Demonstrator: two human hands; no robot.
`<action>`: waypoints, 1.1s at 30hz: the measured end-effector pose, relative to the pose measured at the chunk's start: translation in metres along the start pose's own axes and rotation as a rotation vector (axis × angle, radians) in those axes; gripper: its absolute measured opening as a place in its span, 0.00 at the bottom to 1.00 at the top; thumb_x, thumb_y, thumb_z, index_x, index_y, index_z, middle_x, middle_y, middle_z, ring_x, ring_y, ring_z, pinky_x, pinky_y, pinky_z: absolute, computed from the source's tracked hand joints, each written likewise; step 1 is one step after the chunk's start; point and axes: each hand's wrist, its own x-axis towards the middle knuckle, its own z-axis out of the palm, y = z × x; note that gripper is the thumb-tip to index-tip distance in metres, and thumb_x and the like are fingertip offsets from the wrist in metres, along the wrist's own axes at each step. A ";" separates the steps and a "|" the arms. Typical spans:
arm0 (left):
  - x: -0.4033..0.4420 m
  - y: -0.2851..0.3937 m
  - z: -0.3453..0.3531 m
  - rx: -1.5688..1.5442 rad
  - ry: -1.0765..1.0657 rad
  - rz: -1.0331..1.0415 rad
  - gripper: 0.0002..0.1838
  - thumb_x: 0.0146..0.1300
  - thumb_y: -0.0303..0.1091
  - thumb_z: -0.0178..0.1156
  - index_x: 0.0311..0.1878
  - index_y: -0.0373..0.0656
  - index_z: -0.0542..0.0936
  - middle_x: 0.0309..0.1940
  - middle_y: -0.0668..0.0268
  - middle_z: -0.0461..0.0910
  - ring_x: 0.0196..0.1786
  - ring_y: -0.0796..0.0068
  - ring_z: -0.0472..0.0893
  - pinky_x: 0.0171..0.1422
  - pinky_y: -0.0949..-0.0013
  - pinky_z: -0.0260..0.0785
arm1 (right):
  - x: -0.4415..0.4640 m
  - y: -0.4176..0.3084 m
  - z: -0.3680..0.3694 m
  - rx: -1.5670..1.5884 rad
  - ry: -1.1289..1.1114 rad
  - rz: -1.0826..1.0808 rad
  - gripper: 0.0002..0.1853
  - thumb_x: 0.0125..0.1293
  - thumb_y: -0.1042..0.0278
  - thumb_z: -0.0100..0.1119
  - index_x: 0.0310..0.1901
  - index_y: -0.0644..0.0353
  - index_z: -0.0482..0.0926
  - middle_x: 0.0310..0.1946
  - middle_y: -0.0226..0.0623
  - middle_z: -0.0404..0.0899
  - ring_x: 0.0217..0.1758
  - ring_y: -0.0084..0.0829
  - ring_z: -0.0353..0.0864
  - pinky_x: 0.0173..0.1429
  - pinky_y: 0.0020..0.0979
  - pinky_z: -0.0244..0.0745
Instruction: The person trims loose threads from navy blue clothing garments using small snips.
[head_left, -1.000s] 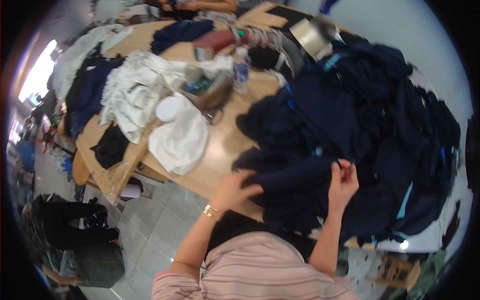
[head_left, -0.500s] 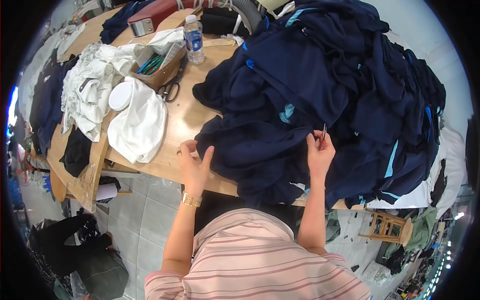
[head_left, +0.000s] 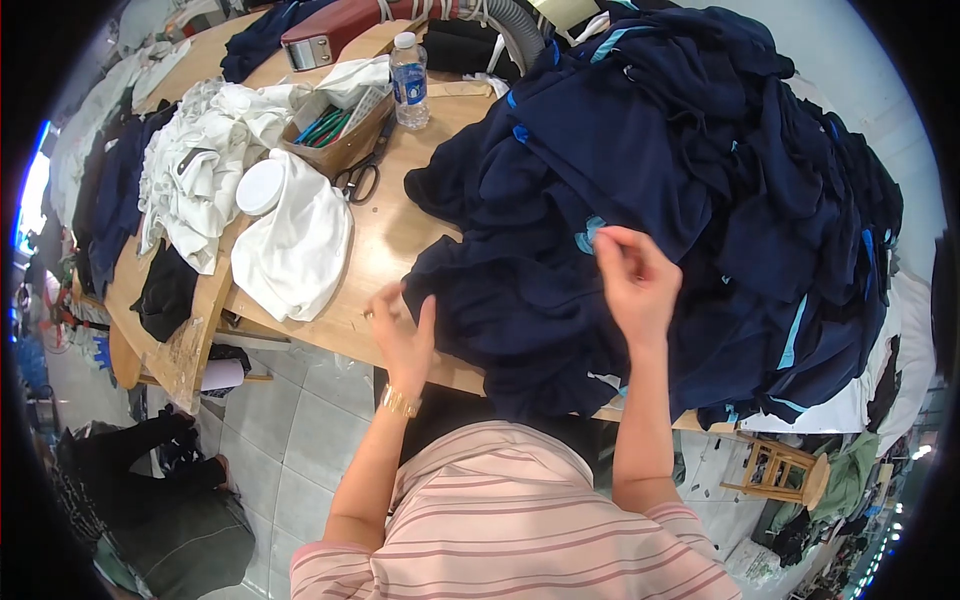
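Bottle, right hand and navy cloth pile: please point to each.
Bottle (head_left: 410, 84), head view: its label.
Right hand (head_left: 641, 287), head view: middle of the hand.
Navy cloth pile (head_left: 705, 200), head view: near its middle.

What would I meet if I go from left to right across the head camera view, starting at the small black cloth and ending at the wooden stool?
Small black cloth → round white disc → left hand → right hand → wooden stool.

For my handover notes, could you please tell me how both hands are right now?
Left hand: open, at the edge of the navy cloth.
Right hand: curled closed; whether it holds anything cannot be told.
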 end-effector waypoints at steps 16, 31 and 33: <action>0.106 0.044 -0.011 -0.850 -0.876 -0.722 0.20 0.70 0.46 0.56 0.45 0.34 0.81 0.36 0.65 0.84 0.37 0.81 0.81 0.43 0.78 0.73 | 0.015 0.034 0.032 -0.016 -0.707 0.255 0.11 0.62 0.66 0.62 0.31 0.68 0.79 0.18 0.34 0.75 0.24 0.19 0.71 0.33 0.25 0.67; 0.100 0.027 -0.012 -1.099 -0.909 -0.827 0.17 0.71 0.38 0.56 0.57 0.40 0.75 0.49 0.68 0.81 0.49 0.79 0.81 0.53 0.75 0.74 | -0.003 -0.016 0.068 -0.056 -0.243 0.000 0.13 0.64 0.62 0.65 0.34 0.66 0.78 0.22 0.37 0.80 0.18 0.20 0.72 0.25 0.24 0.66; 0.097 0.029 -0.015 -1.135 -0.905 -0.737 0.17 0.70 0.38 0.56 0.57 0.40 0.74 0.48 0.68 0.80 0.48 0.81 0.80 0.52 0.76 0.73 | -0.011 -0.017 0.072 0.087 -0.286 0.065 0.11 0.63 0.66 0.65 0.36 0.67 0.79 0.23 0.33 0.81 0.19 0.14 0.70 0.26 0.21 0.64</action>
